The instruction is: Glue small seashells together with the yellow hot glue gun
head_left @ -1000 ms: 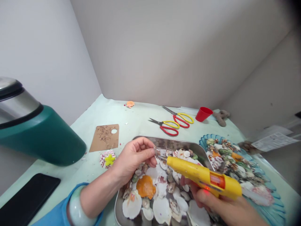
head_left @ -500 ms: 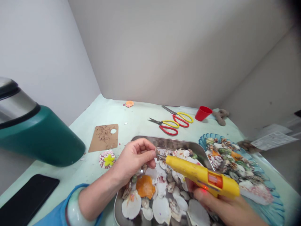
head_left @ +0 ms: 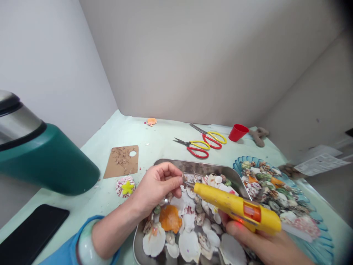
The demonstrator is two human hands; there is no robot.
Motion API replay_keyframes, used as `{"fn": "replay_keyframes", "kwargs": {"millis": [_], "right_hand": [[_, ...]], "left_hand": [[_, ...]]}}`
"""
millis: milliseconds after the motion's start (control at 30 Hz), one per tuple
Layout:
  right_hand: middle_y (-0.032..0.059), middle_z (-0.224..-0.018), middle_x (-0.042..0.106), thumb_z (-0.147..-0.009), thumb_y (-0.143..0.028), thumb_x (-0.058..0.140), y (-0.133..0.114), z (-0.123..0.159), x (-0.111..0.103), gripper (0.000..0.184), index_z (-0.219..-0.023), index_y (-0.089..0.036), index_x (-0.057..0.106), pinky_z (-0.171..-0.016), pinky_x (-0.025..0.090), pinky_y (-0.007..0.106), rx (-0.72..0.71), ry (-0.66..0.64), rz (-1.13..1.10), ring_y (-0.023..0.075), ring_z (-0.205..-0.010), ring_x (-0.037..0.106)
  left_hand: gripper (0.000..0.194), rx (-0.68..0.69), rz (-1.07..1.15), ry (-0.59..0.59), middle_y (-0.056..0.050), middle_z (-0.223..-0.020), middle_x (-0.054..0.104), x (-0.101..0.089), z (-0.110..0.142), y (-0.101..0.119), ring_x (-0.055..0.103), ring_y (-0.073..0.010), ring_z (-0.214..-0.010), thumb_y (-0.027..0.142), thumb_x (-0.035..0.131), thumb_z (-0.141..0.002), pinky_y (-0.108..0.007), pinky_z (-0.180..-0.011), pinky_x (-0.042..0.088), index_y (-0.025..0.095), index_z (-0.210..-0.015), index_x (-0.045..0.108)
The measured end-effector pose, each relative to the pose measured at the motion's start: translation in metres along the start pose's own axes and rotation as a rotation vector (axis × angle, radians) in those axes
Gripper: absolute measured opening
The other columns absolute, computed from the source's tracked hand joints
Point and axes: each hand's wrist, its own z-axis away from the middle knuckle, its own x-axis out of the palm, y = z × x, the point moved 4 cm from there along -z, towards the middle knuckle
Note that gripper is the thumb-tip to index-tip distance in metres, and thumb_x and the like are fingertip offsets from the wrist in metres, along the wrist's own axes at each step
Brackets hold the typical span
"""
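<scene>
My left hand (head_left: 156, 184) is closed in a pinch over the metal tray (head_left: 190, 164). Between thumb and forefinger it holds a tiny brownish shell (head_left: 183, 177), mostly hidden by the fingertips. A yellow glue gun (head_left: 220, 197) with a lit red light is gripped in my right hand (head_left: 252, 239). Its metal nozzle points left and meets, or nearly meets, the tiny shell. Below both hands the tray holds many loose shells, among them an orange shell (head_left: 170, 219) and a white scallop shell (head_left: 189, 246).
Two pairs of scissors (head_left: 198, 152) (head_left: 215, 143) and a red cup (head_left: 238, 133) stand behind the tray. Right, a blue scalloped plate (head_left: 320, 217) carries more shells. Left are brown cardboard (head_left: 118, 170), a shell piece with a yellow star (head_left: 127, 187), a green bottle (head_left: 52, 162) and a phone (head_left: 33, 233).
</scene>
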Motion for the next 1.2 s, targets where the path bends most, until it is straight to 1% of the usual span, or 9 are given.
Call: {"fn": "replay_keyframes", "kwargs": {"millis": [100, 167, 333, 500, 633, 733, 933, 1067, 1200], "right_hand": [[0.0072, -0.098, 0.068, -0.072, -0.04, 0.072, -0.003, 0.001, 0.0, 0.034, -0.104, -0.03, 0.07, -0.08, 0.055, 0.044, -0.048, 0.032, -0.091, 0.032, -0.098, 0.06], [0.0071, -0.099, 0.068, -0.073, -0.039, 0.071, -0.005, 0.002, 0.001, 0.033, -0.105, -0.03, 0.07, -0.08, 0.055, 0.043, -0.058, 0.027, -0.11, 0.032, -0.101, 0.059], [0.0088, -0.112, 0.065, -0.072, -0.045, 0.07, -0.005, 0.0, -0.001, 0.042, -0.11, -0.029, 0.067, -0.09, 0.049, 0.049, -0.019, -0.031, 0.066, 0.0328, -0.101, 0.06], [0.0071, -0.107, 0.069, -0.075, -0.05, 0.064, -0.011, 0.0, -0.001, 0.045, -0.115, -0.029, 0.065, -0.089, 0.052, 0.045, -0.045, -0.045, 0.164, 0.0288, -0.094, 0.065], [0.0077, -0.107, 0.07, -0.075, -0.051, 0.064, -0.013, 0.001, -0.003, 0.048, -0.117, -0.029, 0.064, -0.087, 0.054, 0.042, -0.039, -0.03, 0.178, 0.029, -0.096, 0.066], [0.0081, -0.107, 0.07, -0.074, -0.051, 0.064, -0.012, 0.001, -0.004, 0.045, -0.114, -0.029, 0.066, -0.087, 0.053, 0.043, -0.028, -0.015, 0.173, 0.0297, -0.097, 0.066], [0.0087, -0.105, 0.071, -0.076, -0.051, 0.063, -0.008, 0.0, -0.004, 0.045, -0.115, -0.028, 0.066, -0.085, 0.054, 0.044, -0.024, -0.036, 0.186, 0.0295, -0.094, 0.067], [0.0082, -0.105, 0.071, -0.076, -0.05, 0.063, -0.009, 0.001, -0.003, 0.045, -0.115, -0.028, 0.065, -0.085, 0.054, 0.043, -0.054, -0.022, 0.213, 0.0286, -0.092, 0.068], [0.0077, -0.101, 0.072, -0.076, -0.048, 0.063, -0.01, 0.001, -0.003, 0.045, -0.116, -0.027, 0.064, -0.08, 0.057, 0.039, -0.091, -0.02, 0.227, 0.0265, -0.087, 0.069]], "left_hand": [[0.015, 0.001, -0.023, -0.006, 0.003, -0.055, 0.061, 0.001, 0.0, 0.001, 0.056, -0.0081, -0.049, 0.023, 0.067, -0.072, -0.019, -0.051, 0.041, 0.015, -0.075, 0.055], [0.015, 0.001, -0.029, -0.007, 0.003, -0.057, 0.061, 0.002, 0.0, 0.001, 0.056, -0.008, -0.048, 0.023, 0.067, -0.072, -0.019, -0.051, 0.041, 0.015, -0.075, 0.055], [0.016, 0.0, -0.021, 0.01, 0.003, -0.055, 0.061, 0.001, -0.001, 0.001, 0.056, -0.0085, -0.048, 0.025, 0.067, -0.072, -0.02, -0.051, 0.041, 0.015, -0.076, 0.055], [0.015, -0.004, -0.01, 0.013, 0.004, -0.054, 0.06, 0.0, 0.0, 0.001, 0.056, -0.008, -0.047, 0.024, 0.066, -0.072, -0.019, -0.05, 0.04, 0.015, -0.076, 0.055], [0.014, 0.004, -0.027, 0.012, 0.004, -0.056, 0.06, 0.001, 0.0, 0.0, 0.056, -0.0078, -0.048, 0.022, 0.066, -0.071, -0.019, -0.051, 0.041, 0.015, -0.075, 0.054], [0.013, 0.013, -0.052, 0.003, 0.004, -0.059, 0.06, 0.001, 0.0, -0.001, 0.056, -0.0077, -0.049, 0.022, 0.065, -0.072, -0.019, -0.05, 0.041, 0.015, -0.075, 0.055], [0.013, 0.019, -0.049, -0.009, 0.004, -0.057, 0.06, 0.001, 0.0, -0.002, 0.055, -0.0072, -0.048, 0.021, 0.066, -0.072, -0.019, -0.051, 0.042, 0.015, -0.075, 0.055], [0.014, -0.002, -0.031, 0.012, 0.004, -0.054, 0.061, 0.0, 0.0, -0.002, 0.055, -0.0073, -0.047, 0.023, 0.066, -0.072, -0.019, -0.051, 0.04, 0.015, -0.076, 0.054], [0.015, -0.01, -0.028, 0.022, 0.003, -0.052, 0.062, -0.001, -0.001, -0.001, 0.055, -0.0077, -0.048, 0.024, 0.065, -0.073, -0.019, -0.052, 0.04, 0.015, -0.078, 0.055]]}}
